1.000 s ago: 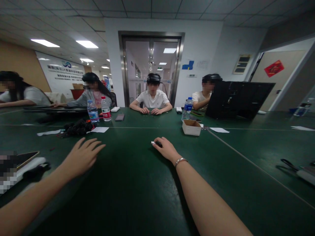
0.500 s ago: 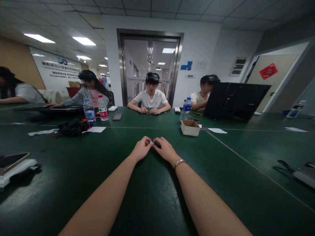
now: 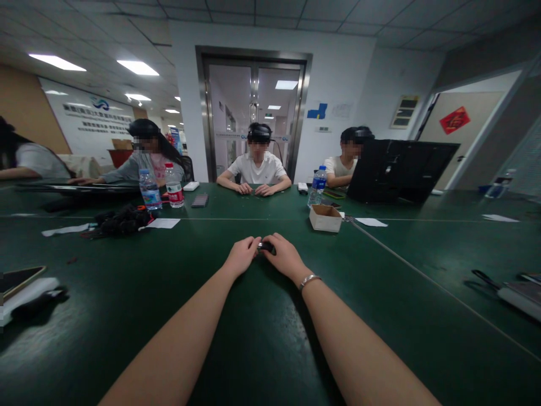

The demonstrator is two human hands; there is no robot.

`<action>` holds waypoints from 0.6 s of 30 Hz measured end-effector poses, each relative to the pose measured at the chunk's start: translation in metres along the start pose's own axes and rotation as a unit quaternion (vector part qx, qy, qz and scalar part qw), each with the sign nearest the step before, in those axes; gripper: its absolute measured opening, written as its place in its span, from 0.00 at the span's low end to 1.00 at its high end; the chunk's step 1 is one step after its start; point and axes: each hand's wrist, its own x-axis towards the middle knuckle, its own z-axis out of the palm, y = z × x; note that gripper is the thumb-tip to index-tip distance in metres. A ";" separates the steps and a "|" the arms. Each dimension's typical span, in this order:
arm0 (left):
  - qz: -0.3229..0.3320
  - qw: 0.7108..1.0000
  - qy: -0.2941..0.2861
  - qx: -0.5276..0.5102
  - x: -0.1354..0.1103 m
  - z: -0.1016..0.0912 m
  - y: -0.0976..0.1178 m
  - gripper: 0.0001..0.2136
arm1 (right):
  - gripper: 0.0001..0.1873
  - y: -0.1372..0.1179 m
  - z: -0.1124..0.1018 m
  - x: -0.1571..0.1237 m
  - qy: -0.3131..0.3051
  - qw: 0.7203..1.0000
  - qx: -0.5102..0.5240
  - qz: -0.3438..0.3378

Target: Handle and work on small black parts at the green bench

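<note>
My left hand [image 3: 243, 256] and my right hand [image 3: 284, 255] meet just above or on the green table, their fingertips almost touching. Between them is a small black object with a shiny silver end [image 3: 265, 246]; its exact kind is too small to make out. The fingers of my right hand are closed around the black part. At the silver end, the thumb and fingers of my left hand are pinched together. Fingers cover much of the object. A silver bracelet [image 3: 310, 281] circles my right wrist.
Beyond my hands stand an open cardboard box [image 3: 325, 219], a blue-capped bottle [image 3: 318, 186] and a black monitor [image 3: 401, 171]. At left are two bottles, black gear [image 3: 122, 220] and paper [image 3: 163, 223]. Across the table a person in white [image 3: 256, 169] sits with both hands on it.
My fingers have shifted slightly around the small object, and its silver end and black body now show more plainly. The whole view has moved a little; both hands stay in nearly the same place.
</note>
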 end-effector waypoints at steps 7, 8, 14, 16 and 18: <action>-0.003 0.998 0.029 0.059 -0.004 -0.004 0.008 0.25 | 0.11 -0.001 0.000 0.000 -0.009 0.999 -0.027 -0.017; -0.006 0.998 0.030 0.063 -0.005 -0.004 0.008 0.25 | 0.11 -0.001 0.000 0.000 -0.009 0.999 -0.031 -0.019; 0.013 0.999 0.028 0.037 -0.004 -0.003 0.004 0.19 | 0.11 0.000 -0.001 0.001 -0.012 1.000 -0.019 -0.003; 0.028 0.999 0.019 -0.002 -0.002 -0.002 0.000 0.14 | 0.10 0.002 -0.002 0.001 -0.018 1.000 -0.014 0.008; 0.041 0.998 0.006 -0.048 0.000 0.000 -0.004 0.09 | 0.11 0.003 -0.002 0.001 -0.022 1.000 -0.013 0.015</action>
